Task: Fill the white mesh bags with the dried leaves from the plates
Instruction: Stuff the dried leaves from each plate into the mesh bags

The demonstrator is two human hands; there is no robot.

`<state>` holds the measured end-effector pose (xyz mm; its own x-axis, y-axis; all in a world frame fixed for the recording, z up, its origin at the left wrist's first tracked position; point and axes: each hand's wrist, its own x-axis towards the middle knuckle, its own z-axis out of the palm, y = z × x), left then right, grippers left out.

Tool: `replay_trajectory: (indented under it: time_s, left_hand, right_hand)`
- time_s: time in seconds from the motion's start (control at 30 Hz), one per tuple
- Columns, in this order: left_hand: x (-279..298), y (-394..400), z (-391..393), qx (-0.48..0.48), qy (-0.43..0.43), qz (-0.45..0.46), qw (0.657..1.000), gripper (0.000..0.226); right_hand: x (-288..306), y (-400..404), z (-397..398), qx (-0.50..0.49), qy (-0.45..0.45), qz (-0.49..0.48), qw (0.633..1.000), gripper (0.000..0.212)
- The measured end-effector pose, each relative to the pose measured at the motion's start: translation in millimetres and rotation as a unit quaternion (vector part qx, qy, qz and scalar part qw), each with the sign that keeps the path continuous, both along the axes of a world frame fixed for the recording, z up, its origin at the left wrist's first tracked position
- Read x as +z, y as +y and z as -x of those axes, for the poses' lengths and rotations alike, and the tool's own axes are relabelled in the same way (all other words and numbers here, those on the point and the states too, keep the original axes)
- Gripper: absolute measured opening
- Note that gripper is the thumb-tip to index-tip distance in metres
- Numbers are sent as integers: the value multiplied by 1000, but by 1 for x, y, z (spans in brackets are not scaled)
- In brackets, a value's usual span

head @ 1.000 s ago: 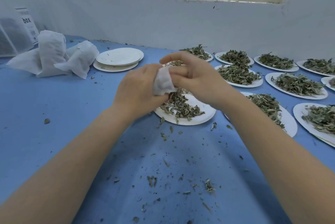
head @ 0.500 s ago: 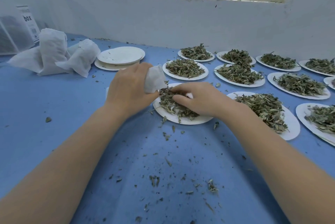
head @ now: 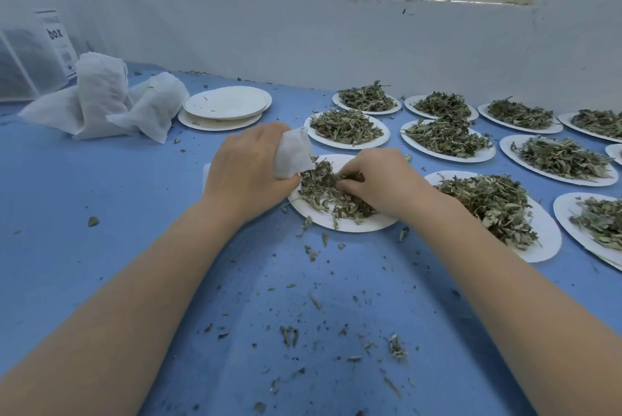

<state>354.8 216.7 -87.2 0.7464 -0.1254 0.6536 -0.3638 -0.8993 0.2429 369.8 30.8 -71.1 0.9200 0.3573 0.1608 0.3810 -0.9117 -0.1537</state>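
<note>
At the centre of the frame, the left hand [head: 245, 173] grips the bag [head: 292, 153] while the right hand [head: 380, 181] pinches leaves [head: 323, 193] on the plate [head: 350, 225]; best take a full, tight bunch.

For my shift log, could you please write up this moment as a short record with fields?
Left hand: left hand grips a small white mesh bag above the plate's edge
Right hand: right hand gathers crumpled dried green leaves
Working plate: round white paper plate, partly emptied
Filled bags: pile of white mesh bags, far left
Empty plates: stack of white plates
Surface: blue table with scattered leaf crumbs
</note>
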Motion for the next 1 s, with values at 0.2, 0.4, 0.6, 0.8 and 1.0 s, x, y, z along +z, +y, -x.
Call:
replay_trajectory:
  time_s: [0.2, 0.4, 0.6, 0.8, 1.0]
  left_hand:
    - [-1, -3, 1, 3, 16, -13, 1000, 53]
    - [-3, -6, 1, -8, 4, -22, 1000, 51]
    - [-3, -13, 1, -24, -12, 24, 999, 46]
    - [-1, -11, 1, -48, 5, 97, 994, 48]
    - [-1, -17, 5, -65, -40, 84, 994, 48]
  right_hand:
    - [23, -11, 7, 7, -68, -89, 994, 21]
    - [37, 6, 12, 118, -112, -39, 986, 21]
    - [29, 28, 13, 112, -123, -173, 971, 12]
    - [35, 25, 15, 153, 54, -229, 960, 18]
    - [38, 40, 19, 88, -8, -224, 971, 14]
